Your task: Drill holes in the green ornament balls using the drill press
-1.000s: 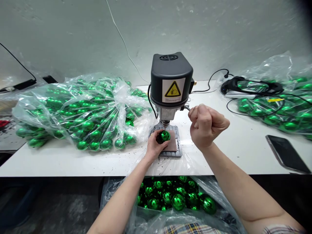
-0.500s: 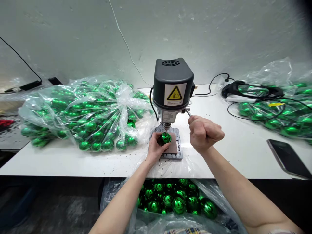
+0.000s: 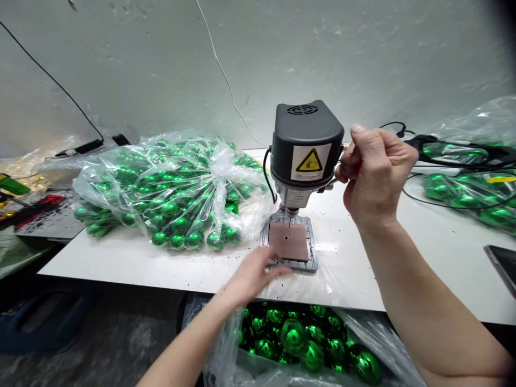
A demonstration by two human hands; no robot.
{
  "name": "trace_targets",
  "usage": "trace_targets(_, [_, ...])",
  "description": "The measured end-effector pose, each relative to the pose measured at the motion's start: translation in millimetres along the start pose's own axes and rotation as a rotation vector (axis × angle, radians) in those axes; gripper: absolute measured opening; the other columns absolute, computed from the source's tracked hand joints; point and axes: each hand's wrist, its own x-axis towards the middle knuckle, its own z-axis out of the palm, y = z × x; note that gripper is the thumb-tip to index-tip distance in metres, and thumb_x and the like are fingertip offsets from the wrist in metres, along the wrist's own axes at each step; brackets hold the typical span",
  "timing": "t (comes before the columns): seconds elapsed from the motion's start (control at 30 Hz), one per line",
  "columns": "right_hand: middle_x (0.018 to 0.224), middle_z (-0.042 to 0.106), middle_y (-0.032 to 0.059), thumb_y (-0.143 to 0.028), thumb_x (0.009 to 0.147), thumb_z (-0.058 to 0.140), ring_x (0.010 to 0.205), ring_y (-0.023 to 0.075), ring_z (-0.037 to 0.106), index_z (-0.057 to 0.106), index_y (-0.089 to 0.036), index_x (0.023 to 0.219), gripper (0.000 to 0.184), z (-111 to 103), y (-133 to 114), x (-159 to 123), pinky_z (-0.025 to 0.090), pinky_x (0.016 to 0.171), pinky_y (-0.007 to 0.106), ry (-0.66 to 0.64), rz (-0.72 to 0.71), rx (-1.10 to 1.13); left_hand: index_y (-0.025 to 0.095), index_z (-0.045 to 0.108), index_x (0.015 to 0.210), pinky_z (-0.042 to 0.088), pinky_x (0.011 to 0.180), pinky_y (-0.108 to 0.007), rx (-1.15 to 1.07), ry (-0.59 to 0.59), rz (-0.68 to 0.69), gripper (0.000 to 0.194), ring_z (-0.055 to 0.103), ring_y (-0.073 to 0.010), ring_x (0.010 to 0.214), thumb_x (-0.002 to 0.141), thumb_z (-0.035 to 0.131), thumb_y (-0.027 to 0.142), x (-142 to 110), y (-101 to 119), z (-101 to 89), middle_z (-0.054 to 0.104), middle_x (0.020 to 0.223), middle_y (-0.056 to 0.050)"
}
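White table (image 3: 350,274) (dark-speckled) abuts grey wall (image 3: 161,70), bearing drill press (image 3: 307,145); green balls (image 3: 292,336) lie below its edge. Left hand (image 3: 256,275) loosely spread, empty; right hand (image 3: 377,174) curled around lever (image 3: 332,183).

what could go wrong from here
The left hand is open near the bit, so it might get nicked if the right hand, at the lever, brings the bit down. The board looks flat, so a round ball might roll on it.
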Motion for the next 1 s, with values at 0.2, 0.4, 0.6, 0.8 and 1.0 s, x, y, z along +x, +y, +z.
trace_targets(0.2, [0.046,0.04,-0.0051,-0.029,0.084,0.069,0.037,0.0054,0.034,0.042,-0.02,0.049,0.044,1,0,-1,0.023,0.034,0.026,0.023,-0.004,-0.008,0.009,0.063,0.103,0.043,0.092,-0.047,0.665,0.29,-0.418,0.016,0.056,-0.0402,0.117,0.087,0.062,0.01,105,-56,-53.8,0.065,0.115,-0.027])
trace_targets(0.4, [0.047,0.041,-0.0051,-0.029,0.083,0.068,0.038,0.0055,0.034,0.042,-0.021,0.049,0.045,1,0,-1,0.021,0.034,0.027,0.018,-0.025,0.005,0.013,0.06,0.11,0.041,0.099,-0.048,0.596,0.294,-0.326,0.038,0.056,-0.0381,0.119,0.074,0.071,0.008,115,-73,-67.6,0.064,0.12,-0.021])
trace_targets(0.6, [0.046,0.039,-0.0061,-0.032,0.085,0.067,0.037,0.0052,0.03,0.04,-0.021,0.049,0.046,1,3,0,0.02,0.033,0.028,0.013,-0.037,0.006,0.018,0.055,0.116,0.051,0.086,-0.036,-0.581,0.364,-0.051,0.054,0.065,-0.0206,0.094,0.069,0.08,0.028,75,-51,-35.3,0.065,0.11,-0.008])
trace_targets(0.8, [0.046,0.04,-0.0056,-0.034,0.086,0.067,0.037,0.005,0.031,0.04,-0.022,0.05,0.046,1,3,1,0.019,0.034,0.029,-0.005,-0.044,-0.008,0.018,0.058,0.127,0.051,0.084,-0.033,-0.766,0.228,-0.095,0.06,0.064,-0.0184,0.094,0.073,0.078,0.033,57,-33,0.3,0.066,0.111,-0.008])
trace_targets(1.0, [0.046,0.036,-0.0067,-0.035,0.087,0.066,0.038,0.0053,0.031,0.035,-0.022,0.052,0.049,1,5,2,0.02,0.036,0.028,-0.014,-0.075,-0.01,0.015,0.054,0.122,0.048,0.068,-0.027,-0.509,0.245,-0.071,0.057,0.058,-0.0126,0.076,0.072,0.077,0.029,64,-31,15.7,0.065,0.101,-0.006])
